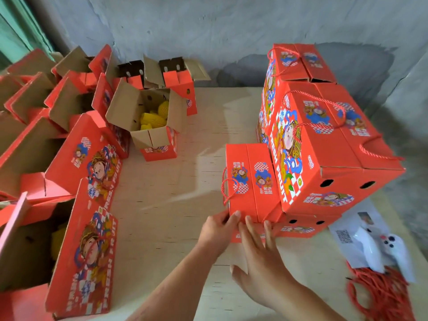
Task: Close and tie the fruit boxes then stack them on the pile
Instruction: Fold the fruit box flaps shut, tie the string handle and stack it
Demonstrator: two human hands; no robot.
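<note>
From the head view, low and right of centre, my left hand has its fingers bent round the near left corner of the closed red printed cardboard fruit box, while my right hand lies with fingers straight and spread, the tips touching the box's near edge; I judge I am nudging it square against the pile of closed red boxes that it touches on the right of the frame, so the stack stays tidy. Its twisted red cord handle loops off the left side, so it looks tied. The card is smooth and glossy outside, plain brown inside, as the open box holding yellow foam-netted fruit shows in the upper middle. More open boxes wait at the left. A bundle of loose red cords lies lower right on the pale wooden board.
</note>
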